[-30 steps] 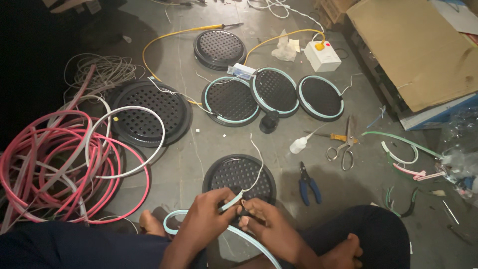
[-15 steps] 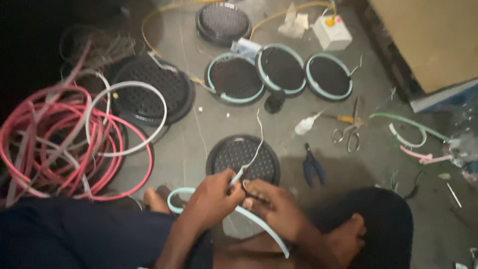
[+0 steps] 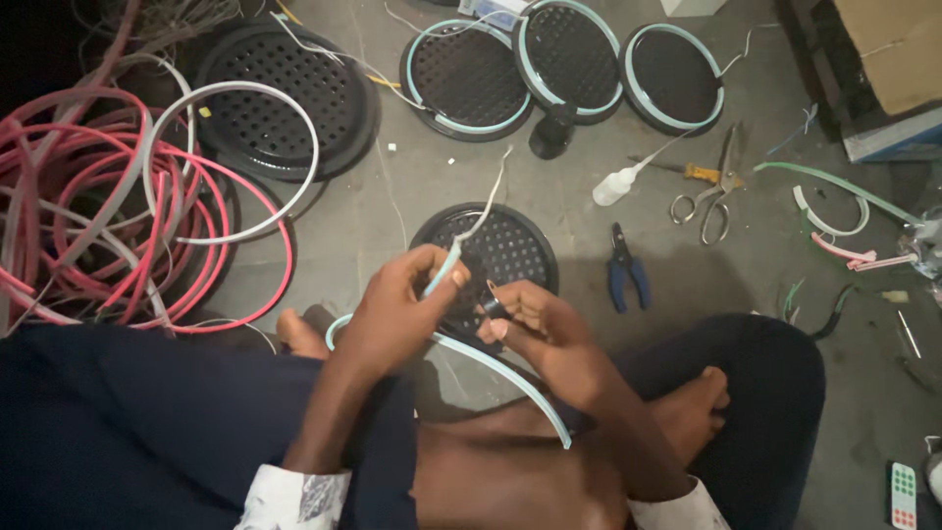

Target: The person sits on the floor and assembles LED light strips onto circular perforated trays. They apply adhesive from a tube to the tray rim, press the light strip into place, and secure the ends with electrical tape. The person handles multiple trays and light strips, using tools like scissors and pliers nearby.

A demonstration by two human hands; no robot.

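Left hand (image 3: 397, 309) pinches the end of a pale blue flexible strip (image 3: 491, 365), which curves down across the lap; right hand (image 3: 535, 319) closes on a small dark tool (image 3: 491, 297) held against that end. Just beyond the hands, a black perforated disc (image 3: 496, 250) lies on the floor (image 3: 363, 211). Farther out lie blue-handled pliers (image 3: 625, 279), scissors (image 3: 711, 191), and pink coiled strips (image 3: 108, 216).
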